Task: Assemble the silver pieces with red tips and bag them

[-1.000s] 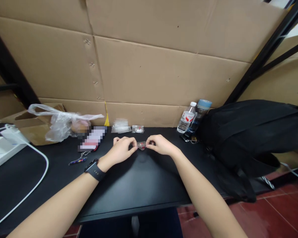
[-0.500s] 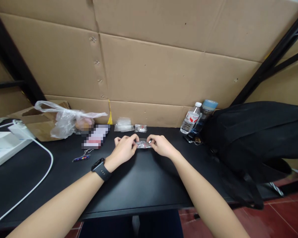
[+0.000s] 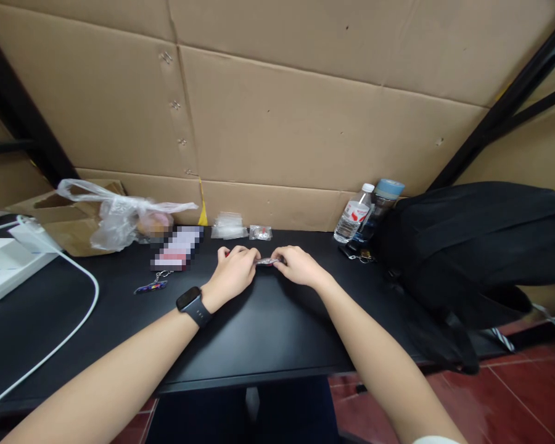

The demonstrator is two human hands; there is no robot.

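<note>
A small clear plastic bag (image 3: 266, 262) with something silvery and reddish inside is held edge-on just above the black desk (image 3: 259, 333). My left hand (image 3: 234, 271), below a dark wristwatch, pinches its left end. My right hand (image 3: 298, 265) pinches the right end, fingers bent around it. A bit of red shows at the fingers of my left hand; what it belongs to I cannot make out. Behind my hands lie a stack of clear plastic bags (image 3: 229, 226) and a similar small filled bag (image 3: 260, 232).
Left: a power strip (image 3: 2, 262) with a white cable, a knotted plastic bag (image 3: 115, 222), a blurred-out flat item (image 3: 176, 250) and a keychain (image 3: 152, 287). Right: a water bottle (image 3: 353, 214), a blue-capped bottle (image 3: 385, 200), keys (image 3: 363, 254) and a black backpack (image 3: 481, 246). Cardboard (image 3: 277, 123) stands behind.
The small bag has turned from showing its flat face to lying nearly edge-on between my fingers. Both hands still grip its ends. The camera view has shifted slightly.
</note>
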